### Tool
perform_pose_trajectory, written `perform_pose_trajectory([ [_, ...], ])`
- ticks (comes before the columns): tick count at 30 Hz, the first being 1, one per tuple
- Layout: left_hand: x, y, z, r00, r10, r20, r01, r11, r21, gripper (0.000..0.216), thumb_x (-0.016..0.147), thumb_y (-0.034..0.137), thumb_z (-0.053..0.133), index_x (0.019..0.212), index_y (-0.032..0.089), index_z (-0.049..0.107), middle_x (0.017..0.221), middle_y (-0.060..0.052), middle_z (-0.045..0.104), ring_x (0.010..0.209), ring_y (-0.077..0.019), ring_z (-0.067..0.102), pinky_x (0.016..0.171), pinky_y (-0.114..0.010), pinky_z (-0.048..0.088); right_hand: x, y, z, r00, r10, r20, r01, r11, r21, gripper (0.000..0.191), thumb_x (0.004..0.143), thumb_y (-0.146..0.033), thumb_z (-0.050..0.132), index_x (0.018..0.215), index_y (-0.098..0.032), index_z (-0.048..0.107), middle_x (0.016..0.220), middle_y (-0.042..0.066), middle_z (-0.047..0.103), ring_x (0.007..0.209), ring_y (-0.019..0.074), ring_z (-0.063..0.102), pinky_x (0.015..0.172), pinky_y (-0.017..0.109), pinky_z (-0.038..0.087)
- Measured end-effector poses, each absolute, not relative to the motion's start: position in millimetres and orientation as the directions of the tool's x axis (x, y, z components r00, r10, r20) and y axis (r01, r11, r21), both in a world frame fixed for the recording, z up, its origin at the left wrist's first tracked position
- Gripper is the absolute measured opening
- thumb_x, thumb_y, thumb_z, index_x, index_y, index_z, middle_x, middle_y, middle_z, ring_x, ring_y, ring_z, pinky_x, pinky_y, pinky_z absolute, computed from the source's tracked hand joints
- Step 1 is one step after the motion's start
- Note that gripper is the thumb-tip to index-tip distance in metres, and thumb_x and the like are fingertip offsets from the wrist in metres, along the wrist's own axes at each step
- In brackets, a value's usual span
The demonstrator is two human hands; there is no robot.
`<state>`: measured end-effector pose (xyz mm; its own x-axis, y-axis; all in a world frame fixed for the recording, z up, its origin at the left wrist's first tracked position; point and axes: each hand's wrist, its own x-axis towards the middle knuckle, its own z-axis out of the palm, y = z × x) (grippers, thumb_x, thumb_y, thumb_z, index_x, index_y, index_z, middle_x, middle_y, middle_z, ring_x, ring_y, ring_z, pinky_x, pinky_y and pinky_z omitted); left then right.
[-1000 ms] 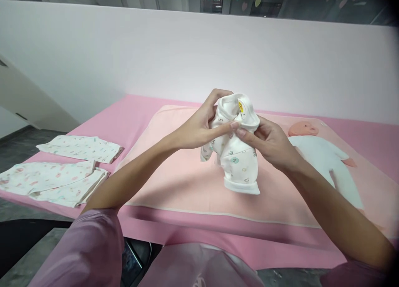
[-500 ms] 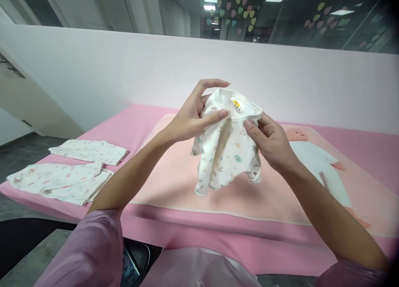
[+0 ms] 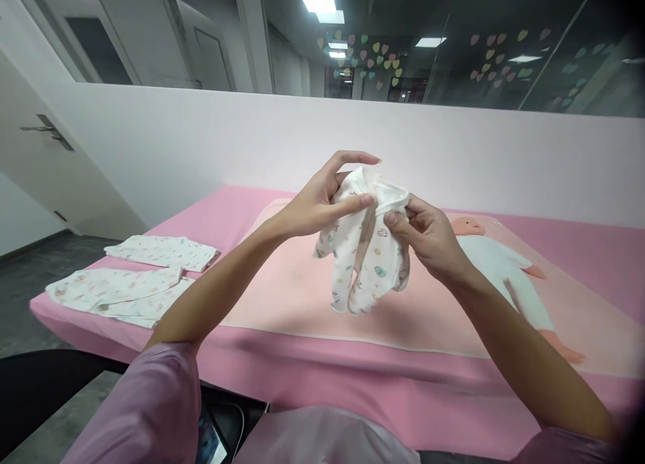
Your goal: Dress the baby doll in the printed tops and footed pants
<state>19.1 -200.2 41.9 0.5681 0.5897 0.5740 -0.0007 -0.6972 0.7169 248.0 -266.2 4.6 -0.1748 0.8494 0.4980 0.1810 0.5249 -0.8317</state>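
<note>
A small white baby shirt with a printed pattern hangs in the air over the peach mat, its front parted down the middle. My left hand holds the shirt's left shoulder and neckline, thumb in front and index finger stretched above the collar. On the other side, my right hand pinches the collar between thumb and fingers. The collar's inside is partly folded out of sight. The shirt's lower edge hangs above the mat.
Folded white printed baby clothes lie at the table's left end. A baby doll in white lies at the right on the peach mat. The pink-covered table runs along a white wall. A chair edge is at lower left.
My hands have come closer together, so the shirt's collar has folded inward and the label inside it is hidden. The camera view has tilted up a little.
</note>
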Motion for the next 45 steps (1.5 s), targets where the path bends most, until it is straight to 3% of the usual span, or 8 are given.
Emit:
perform_pose_trajectory([
  [8, 33.3, -215.2, 44.3, 0.513, 0.563, 0.648, -0.043, -0.737, 0.675, 0.084, 0.076, 0.085, 0.077, 0.142, 0.035, 0.061, 0.1, -0.007, 0.071, 0.085, -0.0231, 0.072, 0.073, -0.037, 0.058, 223.9, -270.9, 8.2, -0.157, 0.806, 0.571, 0.059, 0.585, -0.809, 0.046, 0.092, -0.071, 0.074, 0.106, -0.028, 0.066, 0.1, 0.003, 0.07, 0.094, 0.0223, 0.069, 0.084, 0.038, 0.06],
  [14, 33.4, -220.9, 43.7, 0.47, 0.57, 0.674, -0.017, -0.758, 0.652, 0.074, 0.083, 0.079, 0.075, 0.141, 0.035, 0.059, 0.1, -0.006, 0.069, 0.083, -0.022, 0.07, 0.069, -0.035, 0.057, 218.4, -281.7, 1.0, 0.062, 0.758, 0.649, 0.093, 0.643, -0.76, 0.044, 0.1, -0.072, 0.061, 0.1, -0.029, 0.052, 0.089, 0.001, 0.058, 0.077, 0.018, 0.06, 0.069, 0.033, 0.053],
  [21, 29.6, -230.3, 37.4, 0.467, 0.585, 0.663, 0.009, -0.753, 0.658, 0.071, 0.082, 0.075, 0.079, 0.138, 0.035, 0.061, 0.094, -0.005, 0.068, 0.078, -0.0208, 0.069, 0.065, -0.033, 0.054, 231.7, -287.9, -9.4, 0.194, 0.676, 0.711, 0.2, 0.682, -0.703, 0.042, 0.103, -0.072, 0.051, 0.101, -0.03, 0.046, 0.09, 0.002, 0.053, 0.082, 0.021, 0.059, 0.07, 0.034, 0.052],
  [26, 28.5, -247.4, 35.1, 0.45, 0.582, 0.677, 0.002, -0.759, 0.651, 0.065, 0.085, 0.07, 0.079, 0.136, 0.033, 0.062, 0.098, -0.005, 0.07, 0.081, -0.0198, 0.07, 0.066, -0.031, 0.054, 238.2, -303.3, -16.1, 0.246, 0.674, 0.697, 0.197, 0.669, -0.717, 0.043, 0.101, -0.072, 0.057, 0.102, -0.03, 0.05, 0.089, 0.002, 0.054, 0.082, 0.0211, 0.06, 0.069, 0.035, 0.052],
  [30, 27.2, -267.7, 39.3, 0.439, 0.633, 0.637, 0.126, -0.746, 0.654, 0.055, 0.084, 0.064, 0.082, 0.12, 0.025, 0.071, 0.1, -0.006, 0.074, 0.088, -0.0206, 0.071, 0.072, -0.031, 0.055, 238.0, -319.8, -20.4, 0.255, 0.674, 0.693, 0.2, 0.665, -0.72, 0.039, 0.101, -0.069, 0.062, 0.102, -0.031, 0.053, 0.087, 0.003, 0.055, 0.082, 0.0225, 0.061, 0.069, 0.038, 0.054],
  [35, 29.0, -294.5, 40.8, 0.464, 0.702, 0.54, 0.287, -0.696, 0.658, 0.044, 0.08, 0.061, 0.083, 0.09, 0.019, 0.073, 0.085, -0.005, 0.072, 0.078, -0.0188, 0.066, 0.063, -0.029, 0.048, 229.9, -338.7, -23.4, 0.248, 0.678, 0.692, 0.262, 0.64, -0.722, 0.045, 0.098, -0.073, 0.063, 0.094, -0.03, 0.049, 0.08, 0.001, 0.048, 0.074, 0.0213, 0.055, 0.065, 0.037, 0.05],
  [45, 33.6, -305.2, 35.8, 0.352, 0.664, 0.66, 0.331, -0.748, 0.575, 0.033, 0.084, 0.053, 0.079, 0.093, 0.022, 0.071, 0.091, -0.004, 0.074, 0.086, -0.0193, 0.064, 0.073, -0.031, 0.048, 206.5, -365.5, -23.5, 0.155, 0.685, 0.712, 0.261, 0.667, -0.698, 0.051, 0.098, -0.069, 0.066, 0.084, -0.027, 0.04, 0.074, -0.002, 0.037, 0.062, 0.015, 0.038, 0.054, 0.032, 0.034],
])
